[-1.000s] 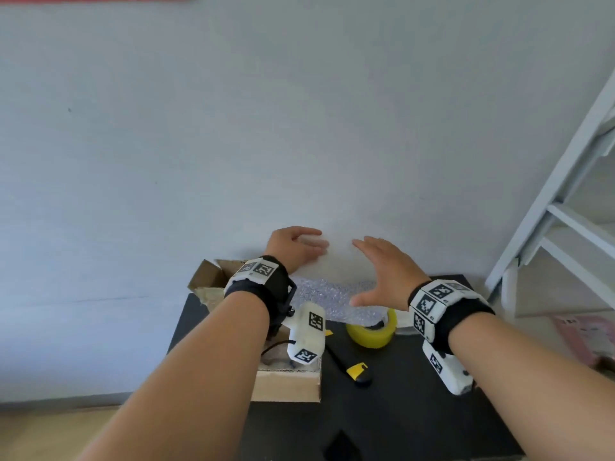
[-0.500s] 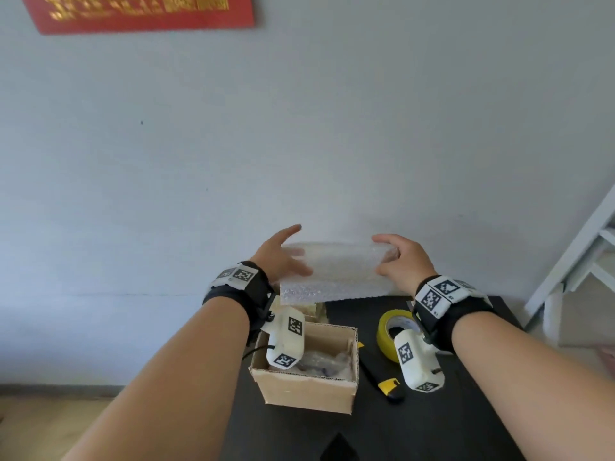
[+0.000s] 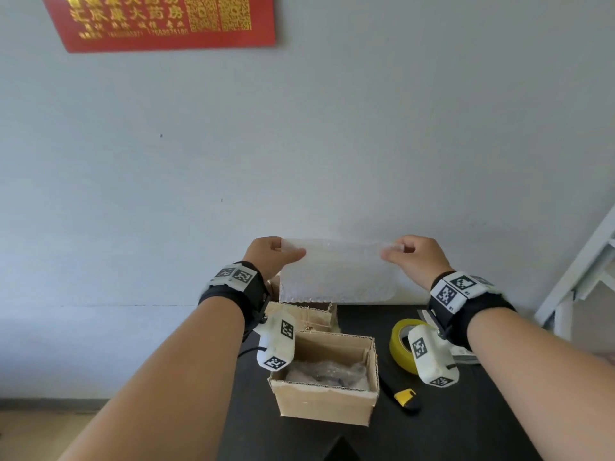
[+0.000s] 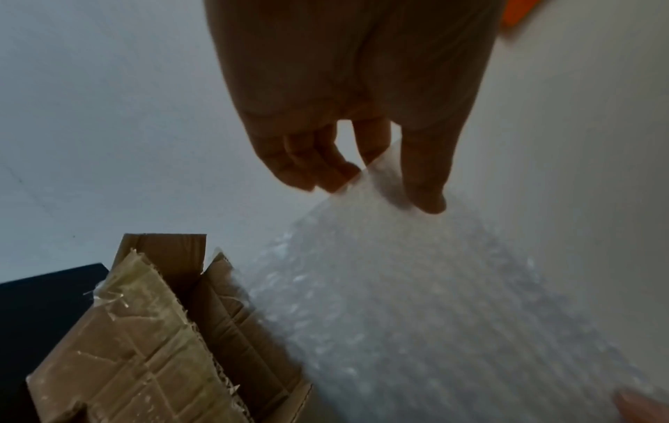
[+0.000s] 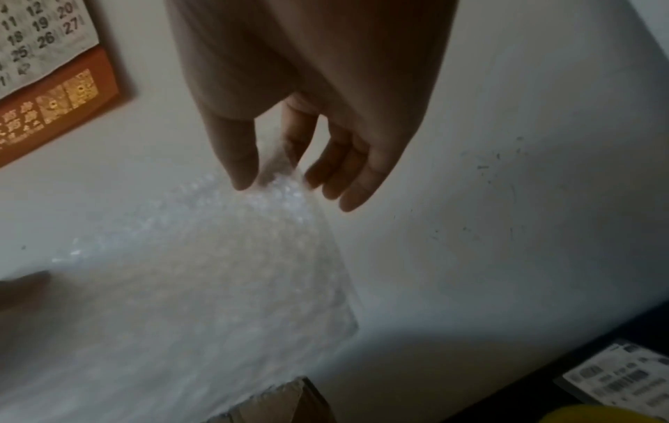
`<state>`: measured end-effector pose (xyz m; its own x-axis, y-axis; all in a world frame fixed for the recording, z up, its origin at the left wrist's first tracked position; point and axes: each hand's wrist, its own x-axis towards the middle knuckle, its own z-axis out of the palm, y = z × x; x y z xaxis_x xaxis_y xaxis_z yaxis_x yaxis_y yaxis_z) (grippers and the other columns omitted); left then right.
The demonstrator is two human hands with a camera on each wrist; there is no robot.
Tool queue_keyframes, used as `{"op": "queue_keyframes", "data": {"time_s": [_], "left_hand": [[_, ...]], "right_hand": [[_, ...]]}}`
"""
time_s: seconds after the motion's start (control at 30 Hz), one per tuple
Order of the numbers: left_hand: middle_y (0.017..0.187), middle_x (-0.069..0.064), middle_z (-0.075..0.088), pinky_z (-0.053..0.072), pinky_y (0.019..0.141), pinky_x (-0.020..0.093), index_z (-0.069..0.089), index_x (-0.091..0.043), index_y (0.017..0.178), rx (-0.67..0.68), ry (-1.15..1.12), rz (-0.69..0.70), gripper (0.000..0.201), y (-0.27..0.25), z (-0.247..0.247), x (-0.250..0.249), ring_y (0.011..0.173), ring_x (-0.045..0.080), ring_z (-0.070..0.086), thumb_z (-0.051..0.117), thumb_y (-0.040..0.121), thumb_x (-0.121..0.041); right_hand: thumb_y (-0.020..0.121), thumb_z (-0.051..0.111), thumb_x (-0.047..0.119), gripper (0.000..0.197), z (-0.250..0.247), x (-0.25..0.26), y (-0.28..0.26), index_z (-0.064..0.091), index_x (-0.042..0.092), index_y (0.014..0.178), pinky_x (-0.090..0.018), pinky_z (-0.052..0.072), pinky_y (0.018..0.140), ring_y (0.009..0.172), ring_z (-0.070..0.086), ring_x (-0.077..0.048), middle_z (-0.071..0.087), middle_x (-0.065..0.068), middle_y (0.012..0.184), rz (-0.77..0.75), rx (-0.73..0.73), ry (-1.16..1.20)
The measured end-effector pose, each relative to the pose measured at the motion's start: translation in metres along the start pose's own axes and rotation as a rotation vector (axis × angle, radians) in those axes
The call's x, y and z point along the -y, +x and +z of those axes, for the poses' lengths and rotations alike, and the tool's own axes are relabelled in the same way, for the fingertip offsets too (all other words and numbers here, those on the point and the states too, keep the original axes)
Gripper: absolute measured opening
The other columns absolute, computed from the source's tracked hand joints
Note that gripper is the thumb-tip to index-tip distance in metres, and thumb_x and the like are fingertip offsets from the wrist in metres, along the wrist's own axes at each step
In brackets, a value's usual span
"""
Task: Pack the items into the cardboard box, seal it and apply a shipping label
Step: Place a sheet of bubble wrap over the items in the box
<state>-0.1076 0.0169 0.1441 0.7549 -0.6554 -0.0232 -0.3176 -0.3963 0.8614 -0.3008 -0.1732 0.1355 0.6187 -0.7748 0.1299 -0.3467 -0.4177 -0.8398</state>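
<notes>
Bubble wrap held up above the open box

The left hand (image 3: 271, 257) and right hand (image 3: 414, 257) pinch the top corners of a clear bubble-wrap sheet (image 3: 336, 276), hanging above the open brown cardboard box (image 3: 324, 405); right of the box lies a yellow tape roll (image 3: 401, 341).

The box (image 3: 324, 382) sits on the table (image 3: 466, 437) in the lower middle of the head view, top open, with wrapped stuff (image 3: 327, 374) inside it. Above the box, a bubble sheet (image 3: 336, 272) hangs between the left hand (image 3: 271, 256) and the right hand (image 3: 414, 259), each pinching a top corner. To the right of the box lie a knife (image 3: 401, 395), a tape roll (image 3: 404, 344) and, further right, a label (image 5: 622, 377). A sign (image 3: 163, 21) hangs on the wall at the upper left.
</notes>
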Motion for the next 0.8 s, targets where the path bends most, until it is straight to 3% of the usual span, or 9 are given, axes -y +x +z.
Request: {"op": "queue_keyframes", "data": {"time_s": [0.2, 0.27, 0.33, 0.37, 0.47, 0.57, 0.63, 0.7, 0.8], "left_hand": [[0.103, 0.012, 0.060, 0.049, 0.091, 0.040, 0.058, -0.003, 0.117, 0.025, -0.084, -0.094, 0.046, -0.004, 0.007, -0.006, 0.097, 0.028, 0.059, 0.050, 0.096, -0.044], [0.116, 0.009, 0.057, 0.046, 0.099, 0.046, 0.048, -0.012, 0.123, 0.079, -0.119, -0.165, 0.058, -0.009, 0.010, -0.006, 0.110, 0.030, 0.058, 0.060, 0.085, -0.054], [0.122, 0.008, 0.060, 0.048, 0.098, 0.048, 0.046, -0.010, 0.130, 0.142, -0.177, -0.238, 0.094, -0.007, 0.014, 0.006, 0.110, 0.029, 0.061, 0.080, 0.058, -0.060], [0.119, 0.011, 0.063, 0.050, 0.096, 0.049, 0.049, -0.007, 0.129, 0.165, -0.224, -0.258, 0.097, -0.005, 0.015, 0.011, 0.105, 0.030, 0.064, 0.088, 0.051, -0.051], [0.107, 0.014, 0.067, 0.051, 0.094, 0.051, 0.052, -0.007, 0.127, 0.171, -0.305, -0.266, 0.068, -0.005, 0.014, 0.024, 0.099, 0.032, 0.067, 0.084, 0.069, -0.021], [0.125, 0.004, 0.060, 0.045, 0.103, 0.047, 0.047, -0.016, 0.136, 0.164, -0.178, -0.272, 0.111, 0.005, 0.019, 0.042, 0.116, 0.026, 0.058, 0.075, 0.047, -0.076], [0.129, 0.003, 0.059, 0.041, 0.106, 0.045, 0.050, -0.017, 0.135, 0.184, -0.145, -0.300, 0.122, 0.014, 0.022, 0.056, 0.120, 0.026, 0.055, 0.065, 0.037, -0.088], [0.122, 0.009, 0.063, 0.045, 0.102, 0.045, 0.052, -0.009, 0.132, 0.208, -0.229, -0.363, 0.101, 0.001, 0.020, 0.046, 0.111, 0.028, 0.060, 0.076, 0.056, -0.069], [0.097, 0.011, 0.063, 0.053, 0.087, 0.039, 0.055, 0.001, 0.115, 0.337, -0.170, -0.399, 0.038, -0.009, 0.028, 0.046, 0.089, 0.026, 0.062, 0.068, 0.088, -0.022]], "right_hand": [[0.094, 0.052, 0.033, 0.031, 0.021, 0.004, -0.002, 0.044, 0.009, 0.075, -0.031, 0.034, 0.062, 0.065, 0.041, -0.021, 0.042, -0.010, 0.072, 0.114, -0.008, 0.045], [0.095, 0.050, 0.033, 0.033, 0.028, 0.003, -0.005, 0.040, 0.011, 0.073, -0.031, 0.031, 0.062, 0.065, 0.039, -0.021, 0.039, -0.009, 0.071, 0.125, -0.066, 0.059], [0.093, 0.053, 0.036, 0.037, 0.032, -0.001, -0.009, 0.037, 0.013, 0.069, -0.031, 0.030, 0.059, 0.063, 0.036, -0.020, 0.036, -0.006, 0.067, 0.151, -0.100, 0.104], [0.092, 0.056, 0.039, 0.039, 0.033, -0.003, -0.011, 0.039, 0.013, 0.068, -0.031, 0.032, 0.059, 0.061, 0.038, -0.021, 0.038, -0.005, 0.066, 0.173, -0.091, 0.129], [0.081, 0.069, 0.045, 0.043, 0.037, -0.011, -0.019, 0.060, 0.003, 0.081, -0.039, 0.053, 0.074, 0.074, 0.062, -0.031, 0.058, -0.008, 0.078, 0.285, 0.046, 0.201], [0.080, 0.076, 0.025, 0.023, 0.042, -0.017, -0.031, 0.060, 0.009, 0.084, -0.040, 0.053, 0.079, 0.088, 0.066, -0.028, 0.067, -0.009, 0.091, 0.359, 0.198, 0.329], [0.081, 0.073, 0.009, 0.020, 0.046, -0.021, -0.037, 0.062, 0.007, 0.098, -0.046, 0.052, 0.090, 0.099, 0.066, -0.032, 0.069, -0.015, 0.103, 0.430, 0.288, 0.410], [0.081, 0.069, -0.004, 0.031, 0.050, -0.027, -0.040, 0.062, 0.003, 0.110, -0.052, 0.049, 0.095, 0.106, 0.064, -0.034, 0.068, -0.017, 0.110, 0.504, 0.345, 0.380], [0.075, 0.067, -0.009, 0.036, 0.059, -0.043, -0.040, 0.063, -0.002, 0.111, -0.052, 0.049, 0.096, 0.106, 0.063, -0.037, 0.066, -0.022, 0.114, 0.579, 0.377, 0.177]]}}
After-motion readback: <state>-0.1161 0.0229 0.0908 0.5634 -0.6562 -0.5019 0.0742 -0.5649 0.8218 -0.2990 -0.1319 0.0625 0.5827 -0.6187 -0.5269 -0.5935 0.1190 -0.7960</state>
